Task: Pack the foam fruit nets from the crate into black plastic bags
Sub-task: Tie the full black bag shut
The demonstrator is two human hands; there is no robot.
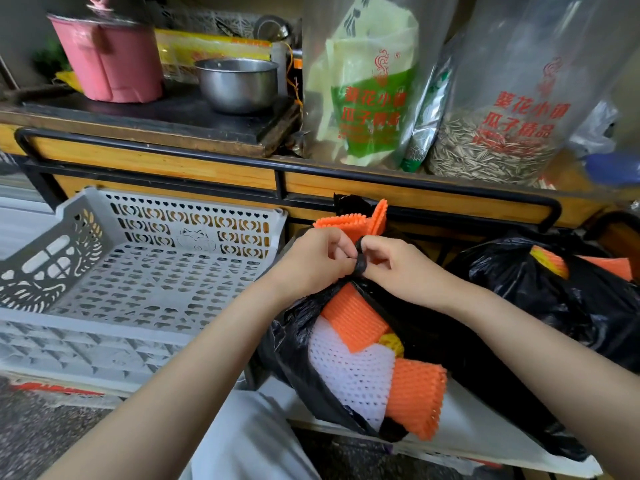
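Our left grip (313,258) and right grip (391,263) both pinch the twisted handles (360,265) of the black bag (294,341), just below the bench (450,199) front edge, between the crate (104,323) and a second bag (554,299).

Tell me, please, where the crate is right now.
The grey crate lies on the left of the head view, below the wooden counter and just left of the nearer black bag.
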